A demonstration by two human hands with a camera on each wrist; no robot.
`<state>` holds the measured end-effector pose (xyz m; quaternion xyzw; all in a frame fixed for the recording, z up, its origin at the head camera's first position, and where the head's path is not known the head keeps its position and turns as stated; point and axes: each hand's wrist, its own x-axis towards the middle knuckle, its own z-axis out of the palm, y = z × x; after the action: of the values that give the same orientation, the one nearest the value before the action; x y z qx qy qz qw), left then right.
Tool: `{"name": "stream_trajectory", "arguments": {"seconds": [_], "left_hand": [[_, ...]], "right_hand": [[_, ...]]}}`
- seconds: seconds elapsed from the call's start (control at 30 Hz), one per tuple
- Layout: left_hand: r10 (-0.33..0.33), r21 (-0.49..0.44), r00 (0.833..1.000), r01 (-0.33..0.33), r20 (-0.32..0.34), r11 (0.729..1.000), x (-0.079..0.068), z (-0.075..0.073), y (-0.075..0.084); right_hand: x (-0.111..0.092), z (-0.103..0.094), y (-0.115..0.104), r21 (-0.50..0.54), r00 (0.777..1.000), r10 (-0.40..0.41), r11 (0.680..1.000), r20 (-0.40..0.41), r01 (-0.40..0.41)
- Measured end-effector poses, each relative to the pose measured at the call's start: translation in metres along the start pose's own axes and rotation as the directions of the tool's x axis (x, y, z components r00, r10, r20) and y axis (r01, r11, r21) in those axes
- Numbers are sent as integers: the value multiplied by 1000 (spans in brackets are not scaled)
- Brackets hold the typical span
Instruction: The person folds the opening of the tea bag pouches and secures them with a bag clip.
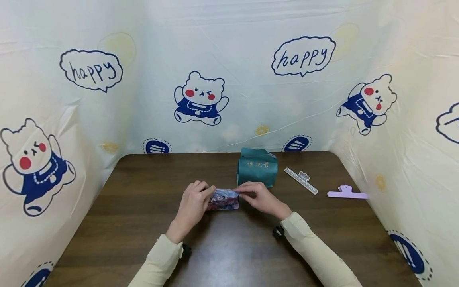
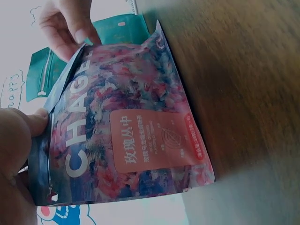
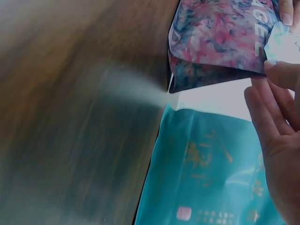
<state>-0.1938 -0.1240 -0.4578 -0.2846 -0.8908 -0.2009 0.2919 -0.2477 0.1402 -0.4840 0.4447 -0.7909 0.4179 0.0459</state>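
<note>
A pink-and-blue patterned tea pouch (image 1: 223, 202), lettered CHAGEE in the left wrist view, stands on the wooden table between both hands. My left hand (image 1: 193, 202) grips the left end of its top edge, thumb on the near face beside the zip strip. At the opposite top corner, my right hand (image 1: 263, 198) pinches the edge between thumb and fingers. The top edge is partly folded over in the left wrist view. Just behind the right hand stands a teal tea bag (image 1: 256, 169) with gold characters, its top folded down.
To the right of the teal bag lies a white ruler-like clip (image 1: 301, 181). Farther right is a purple sealing clip (image 1: 347, 194), near the table's right edge. A printed cloth curtain (image 1: 247, 99) surrounds the back and sides of the table (image 1: 229, 255).
</note>
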Motion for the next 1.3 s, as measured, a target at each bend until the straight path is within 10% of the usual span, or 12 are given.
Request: {"name": "stream_trajectory", "arguments": {"seconds": [0.67, 0.93, 1.3], "left_hand": [[-16, -7, 1000, 16, -2, 1000, 0, -3, -9], [-16, -12, 1000, 16, -3, 1000, 2, -2, -8], [-1, -20, 1000, 1, -14, 1000, 1, 2, -2]], "right_hand": [[-54, -69, 25, -175, 967, 256, 951, -8, -254], [-86, -118, 38, -374, 927, 366, 850, -85, -370], [-155, -195, 56, -502, 792, 599, 653, -115, -567]]}}
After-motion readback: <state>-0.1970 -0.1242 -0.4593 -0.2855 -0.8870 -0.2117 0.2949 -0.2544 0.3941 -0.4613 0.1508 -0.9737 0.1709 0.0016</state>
